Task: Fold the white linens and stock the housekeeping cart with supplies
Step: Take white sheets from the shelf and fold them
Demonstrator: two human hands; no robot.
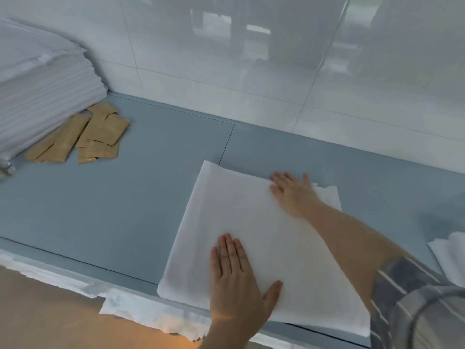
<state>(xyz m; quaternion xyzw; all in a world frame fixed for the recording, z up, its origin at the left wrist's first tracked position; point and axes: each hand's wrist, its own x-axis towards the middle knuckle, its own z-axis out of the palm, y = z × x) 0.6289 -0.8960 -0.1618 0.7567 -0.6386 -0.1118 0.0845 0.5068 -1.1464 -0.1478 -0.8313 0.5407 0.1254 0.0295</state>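
Note:
A folded white linen [251, 222] lies flat on the blue-grey counter [113, 210], reaching to its near edge. My left hand [236, 278] presses flat on the linen's near half, fingers straight and together, thumb spread to the right. My right hand [292, 192] lies flat on the linen's far right corner with fingers straight; its outline is blurred. A tall stack of folded white linens [42, 89] stands at the far left against the wall.
Several tan paper packets [85, 137] lie beside the stack. More white cloth [450, 255] sits at the right edge. A glossy white tiled wall [251, 59] backs the counter. Torn white paper [141, 311] hangs along the counter's front edge over a brown floor.

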